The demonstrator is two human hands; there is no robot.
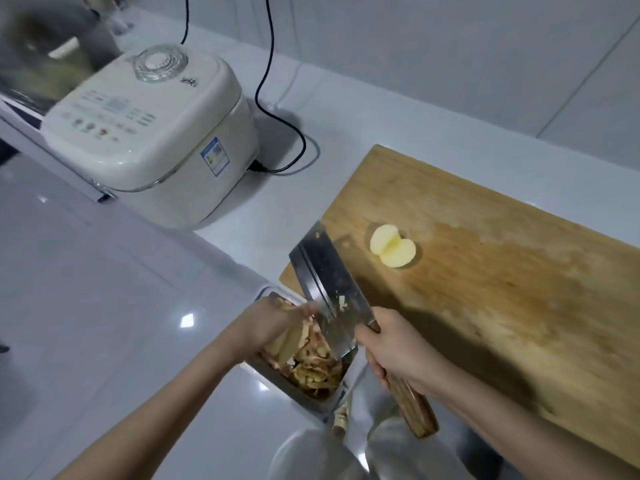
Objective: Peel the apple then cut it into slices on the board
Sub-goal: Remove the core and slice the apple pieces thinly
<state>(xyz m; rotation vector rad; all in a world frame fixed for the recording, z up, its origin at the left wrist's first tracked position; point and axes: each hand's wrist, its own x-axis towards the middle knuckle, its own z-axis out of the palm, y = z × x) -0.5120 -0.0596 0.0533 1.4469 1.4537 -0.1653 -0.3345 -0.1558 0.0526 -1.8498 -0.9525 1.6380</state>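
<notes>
A peeled pale-yellow apple half [393, 250] lies cut side up on the wooden cutting board [502, 271], near the board's left end. My right hand [394, 351] grips the wooden handle of a cleaver [323, 289], whose broad blade is held over the bin with bits of apple stuck to it. My left hand [273, 323] is at the blade's left face, fingers against it, above a bin of apple peels [311, 365]. Whether the left hand holds a piece is unclear.
The steel-walled bin [311, 400] stands on the floor below the counter's edge. A cream rice cooker [149, 133] sits at the left of the white counter, its black cable [277, 116] looping toward the board. My knees show at the bottom.
</notes>
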